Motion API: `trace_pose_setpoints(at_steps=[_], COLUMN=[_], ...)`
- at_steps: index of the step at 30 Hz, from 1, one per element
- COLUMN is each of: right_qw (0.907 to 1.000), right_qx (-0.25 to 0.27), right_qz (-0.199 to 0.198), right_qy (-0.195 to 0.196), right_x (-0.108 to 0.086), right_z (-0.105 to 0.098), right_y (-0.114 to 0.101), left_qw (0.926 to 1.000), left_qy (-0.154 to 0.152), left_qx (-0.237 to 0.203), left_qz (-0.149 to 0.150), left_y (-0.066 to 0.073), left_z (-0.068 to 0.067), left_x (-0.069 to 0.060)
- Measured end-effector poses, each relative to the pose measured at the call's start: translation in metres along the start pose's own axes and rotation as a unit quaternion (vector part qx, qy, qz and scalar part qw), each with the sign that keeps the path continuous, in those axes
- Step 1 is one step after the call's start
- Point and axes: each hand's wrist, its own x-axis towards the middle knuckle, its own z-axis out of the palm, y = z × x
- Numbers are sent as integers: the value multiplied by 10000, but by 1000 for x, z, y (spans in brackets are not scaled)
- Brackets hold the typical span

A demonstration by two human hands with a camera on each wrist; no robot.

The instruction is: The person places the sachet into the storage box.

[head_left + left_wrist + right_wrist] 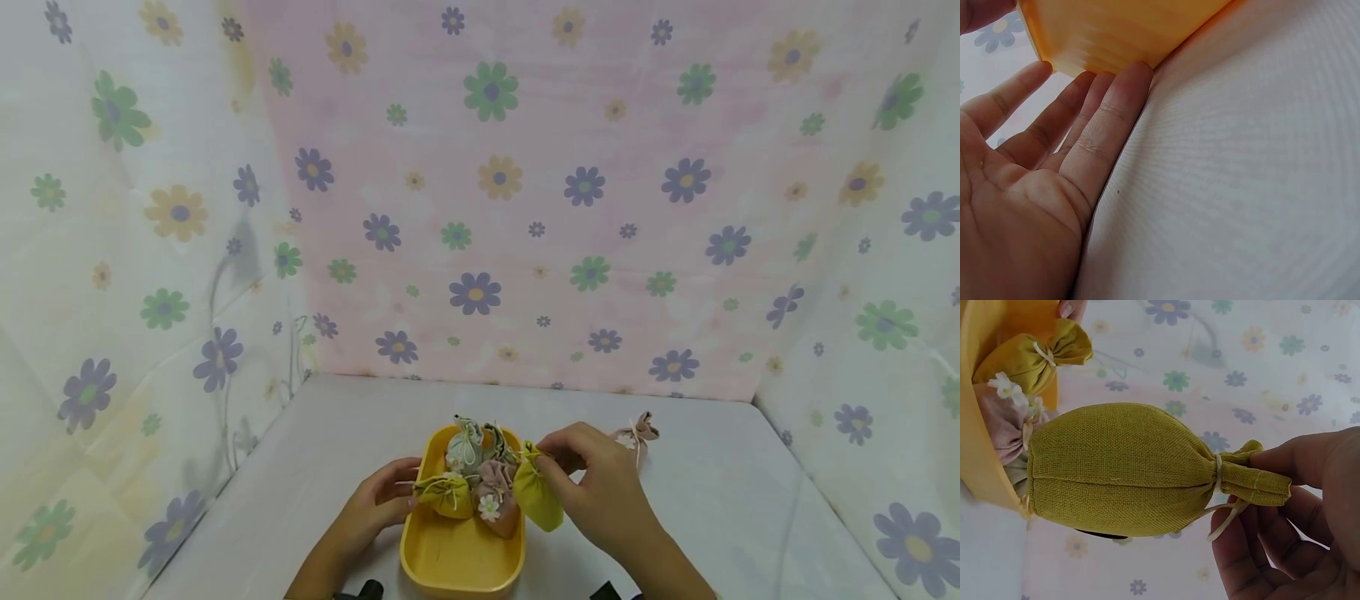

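My right hand [603,492] pinches the gathered neck of a mustard-yellow drawstring pouch [538,498]. In the right wrist view the pouch [1116,469] is held sideways, its white cord tied round the neck and one loop dangling. It is off the table, beside the right rim of a yellow plastic tub [461,571]. My left hand [378,500] rests against the tub's left side; the left wrist view shows its fairly straight fingers [1104,125] touching the outer wall. Inside the tub lie another yellow pouch [448,498], a pink pouch with a white flower [501,508] and greenish pouches [465,450].
One more pink pouch [633,435] lies on the white table [720,500], behind my right hand and partly hidden by it. Flower-printed cloth [525,208] hangs at the back and both sides. The tub's near half shows bare floor.
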Motion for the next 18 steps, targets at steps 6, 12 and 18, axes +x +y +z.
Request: trace_pose_setpoints(at_steps=[6, 12, 18], right_qw=[9996, 9979, 9939], right_qx=[193, 428, 674], right_qz=[-168, -280, -488], right_qy=[-125, -401, -724], right_x=[1, 0, -1], right_z=[6, 17, 32], right_y=[-11, -21, -24], left_qw=[10000, 10000, 10000], left_qy=[21, 24, -29], left_qx=[77, 13, 39], left_qz=[19, -13, 36], left_y=[0, -2, -3], left_z=[0, -1, -2], left_x=[0, 1, 2])
